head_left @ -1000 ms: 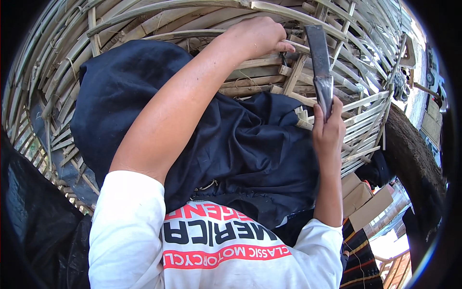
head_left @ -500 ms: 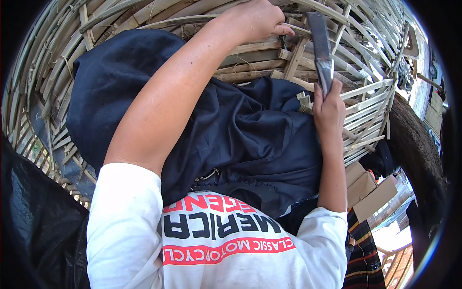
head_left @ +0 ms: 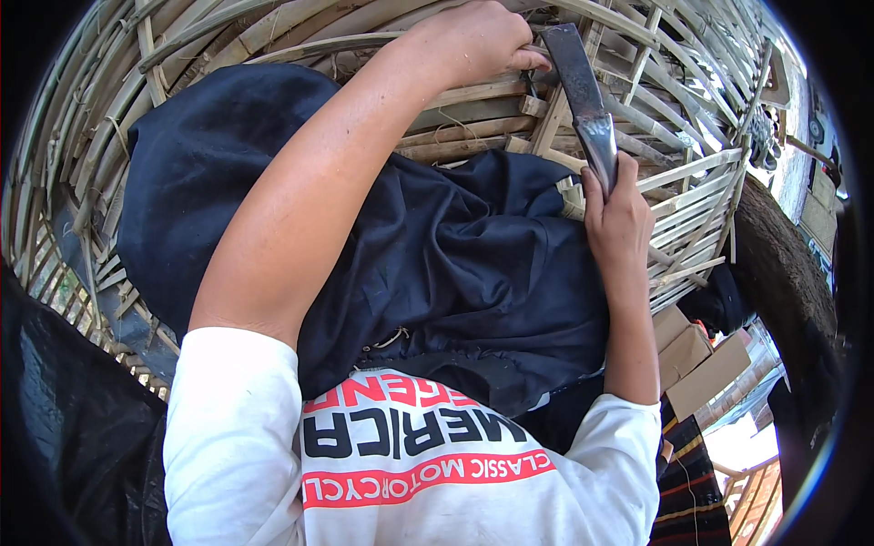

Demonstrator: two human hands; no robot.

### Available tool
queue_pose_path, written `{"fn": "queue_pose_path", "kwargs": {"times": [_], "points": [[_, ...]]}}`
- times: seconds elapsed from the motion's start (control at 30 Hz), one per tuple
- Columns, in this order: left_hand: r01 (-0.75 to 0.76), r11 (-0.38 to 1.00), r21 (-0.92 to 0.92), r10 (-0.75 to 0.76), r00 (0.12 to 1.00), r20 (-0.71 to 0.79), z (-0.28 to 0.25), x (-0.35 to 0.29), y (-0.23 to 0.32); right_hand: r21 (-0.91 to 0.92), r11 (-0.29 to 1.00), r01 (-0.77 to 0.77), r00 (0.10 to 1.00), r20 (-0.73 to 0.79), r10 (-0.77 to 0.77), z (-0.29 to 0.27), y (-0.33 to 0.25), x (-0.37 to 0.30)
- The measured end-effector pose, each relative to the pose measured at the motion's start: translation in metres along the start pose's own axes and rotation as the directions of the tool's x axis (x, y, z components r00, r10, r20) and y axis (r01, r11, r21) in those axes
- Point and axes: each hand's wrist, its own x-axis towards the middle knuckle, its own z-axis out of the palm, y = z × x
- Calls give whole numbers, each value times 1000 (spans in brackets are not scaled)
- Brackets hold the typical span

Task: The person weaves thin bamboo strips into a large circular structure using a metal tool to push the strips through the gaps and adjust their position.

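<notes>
Has at far left a black sheet (head_left: 77,409), then a dark blue cloth (head_left: 455,250) spread over the lap. Pinches with the left grip (head_left: 478,41) a thin bamboo strip (head_left: 537,49), just over the bamboo slats (head_left: 473,132). Near this strip, has a broad dark blade (head_left: 574,73), tilted up and left, with the metal handle (head_left: 599,150) clasped in the right grip (head_left: 619,209). Farther right, has a cardboard box (head_left: 683,355).

Blade (head_left: 574,73) dull metal; handle (head_left: 598,146) glossy metal; slats (head_left: 473,133) matt bamboo; garment (head_left: 473,241) smooth cloth.
</notes>
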Motion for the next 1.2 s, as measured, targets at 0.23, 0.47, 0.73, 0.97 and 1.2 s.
{"fn": "queue_pose_path", "kwargs": {"times": [0.23,0.47,0.73,0.97,1.2], "points": [[27,1000,14,-28,997,78,-8,0,1,172,978,-116,990,-59,128,-6,1,-3],[-74,996,53,68,992,102,-10,-7,-1,285,957,46,962,-271,35,-1,-11,-8],[10,998,-65,2,983,182,-10,-5,-2,6,999,-45,998,-49,45,12,4,21],[-109,993,-43,110,994,26,2,-5,-13,143,989,-32,988,-147,53,0,6,-8],[-68,998,-2,68,996,55,5,-4,-12,380,912,156,946,-322,-27,-16,11,-22]]}}
